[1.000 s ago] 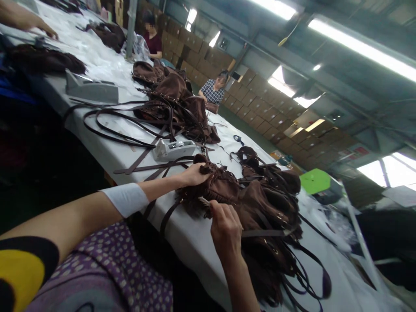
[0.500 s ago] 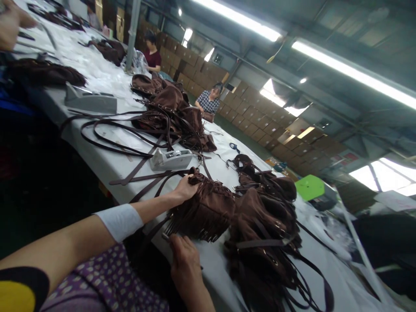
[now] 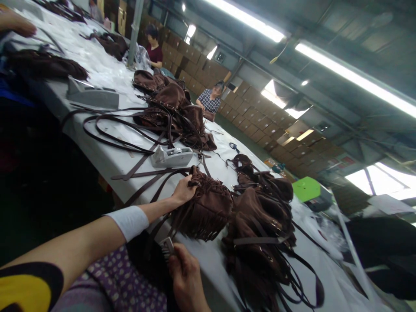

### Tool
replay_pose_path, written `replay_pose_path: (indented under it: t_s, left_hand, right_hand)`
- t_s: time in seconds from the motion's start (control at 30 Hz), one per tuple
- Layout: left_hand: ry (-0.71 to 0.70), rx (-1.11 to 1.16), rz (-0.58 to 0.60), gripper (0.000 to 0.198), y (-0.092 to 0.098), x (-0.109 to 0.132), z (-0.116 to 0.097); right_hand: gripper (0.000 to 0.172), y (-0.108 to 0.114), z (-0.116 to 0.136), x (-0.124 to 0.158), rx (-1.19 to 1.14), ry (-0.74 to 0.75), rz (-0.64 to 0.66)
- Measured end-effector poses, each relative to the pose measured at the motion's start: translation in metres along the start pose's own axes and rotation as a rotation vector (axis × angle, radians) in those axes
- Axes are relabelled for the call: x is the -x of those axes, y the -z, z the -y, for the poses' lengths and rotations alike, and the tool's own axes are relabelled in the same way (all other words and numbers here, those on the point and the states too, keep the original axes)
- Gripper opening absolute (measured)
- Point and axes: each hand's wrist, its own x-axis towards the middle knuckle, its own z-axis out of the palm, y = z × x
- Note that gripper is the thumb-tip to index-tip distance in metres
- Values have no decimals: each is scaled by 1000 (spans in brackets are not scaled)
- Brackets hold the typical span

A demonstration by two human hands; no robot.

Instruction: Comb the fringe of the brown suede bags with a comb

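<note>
Left hand: your left hand (image 3: 186, 189) grips a brown fringed bag (image 3: 210, 207) by its gathered top, fingers closed.
Right hand: your right hand (image 3: 187, 268), lower down, pinches a pale comb-like tool (image 3: 167, 247), its teeth pointing downward and apart from the fringe.
Bag: it lies at the near edge of the white-covered surface (image 3: 220, 173), its fringe spread toward you.
Beside the bag: a heap of brown bags (image 3: 261, 216) stands just to its right, straps trailing over the surface.
Dispensers: a gray tape dispenser (image 3: 172, 156) sits just beyond your left hand; a larger gray dispenser (image 3: 92, 94) rests farther left along the near edge.
Far edge: a second bag pile (image 3: 172, 97) lies toward it, and a small blue tool (image 3: 234, 147) rests close to it.
Co-workers: a person in a checked shirt (image 3: 210, 104) works beyond the far edge; another person's hand (image 3: 19, 24) shows at upper left.
Backdrop: stacked cartons (image 3: 250, 115) line the floor behind.
</note>
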Motion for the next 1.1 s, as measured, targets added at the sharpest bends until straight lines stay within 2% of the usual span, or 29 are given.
replay_pose_path:
  t_s: [0.07,0.2,0.23,0.3,0.4,0.53,0.63,0.77,0.9,1.0,1.1]
  left_hand:
    - [21,-27,-25,19,2,-2,1]
    - [45,-50,-95,15,13,-19,-4]
    - [34,-45,-83,14,17,-24,-7]
    - [-14,-21,4,14,25,-29,-14]
    - [-88,16,186,16,34,-23,-28]
    - [-142,59,361,21,39,-2,-53]
    - [-173,107,461,23,40,10,-74]
    - [-187,140,543,21,45,22,-104]
    - [-110,175,550,20,52,33,-128]
    - [-27,265,495,22,55,40,-138]
    - [83,408,362,28,57,41,-144]
  right_hand:
    - [17,-9,0,6,104,66,-39]
    - [26,-39,-4,23,472,501,-206]
    - [29,-42,-6,26,530,550,-246]
    - [34,-34,-13,26,575,482,-316]
    - [32,4,-21,12,614,317,-361]
    - [28,52,-14,-16,754,339,-432]
    - [30,67,5,-34,869,350,-465]
    - [28,72,26,-47,1023,354,-438]
    - [26,64,35,-44,1120,276,-336]
    - [25,48,36,-32,1126,157,-213]
    - [22,19,33,-8,1089,87,-7]
